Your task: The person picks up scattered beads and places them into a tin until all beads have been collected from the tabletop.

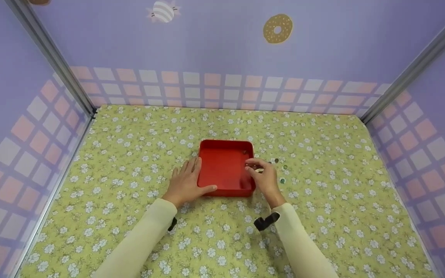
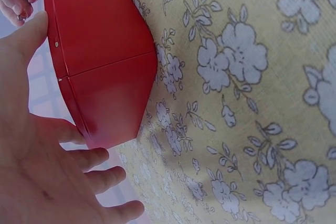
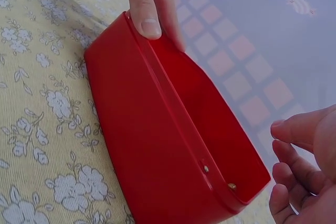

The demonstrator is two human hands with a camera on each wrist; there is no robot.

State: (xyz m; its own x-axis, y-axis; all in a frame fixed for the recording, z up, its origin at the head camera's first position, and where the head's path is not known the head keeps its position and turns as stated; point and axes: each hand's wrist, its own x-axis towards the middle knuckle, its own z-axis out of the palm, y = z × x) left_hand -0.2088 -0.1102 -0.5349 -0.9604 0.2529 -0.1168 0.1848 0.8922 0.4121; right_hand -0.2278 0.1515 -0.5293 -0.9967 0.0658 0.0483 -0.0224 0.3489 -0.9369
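Note:
A square red box (image 1: pixel 226 192), open at the top, stands on the flowered cloth. My left hand (image 1: pixel 185 179) rests against its left side, thumb over the front rim and the other fingers spread. Over the box's right edge, my right hand (image 1: pixel 263 175) pinches a small marble (image 2: pixel 21 18) at its fingertips; its colour is hard to tell. One marble (image 3: pixel 232 186) lies inside the box, in a corner. Right of the right hand, a dark marble (image 1: pixel 276 160), a greenish marble (image 1: pixel 285 167) and a green marble (image 1: pixel 282 180) lie on the cloth.
A yellow-green flowered cloth (image 1: pixel 129 185) covers the table. Purple wall panels with pink and white squares (image 1: pixel 212 80) enclose the back and both sides. Grey metal posts (image 1: pixel 52 50) stand at the corners. Dark straps (image 1: pixel 267 222) show at the wrists.

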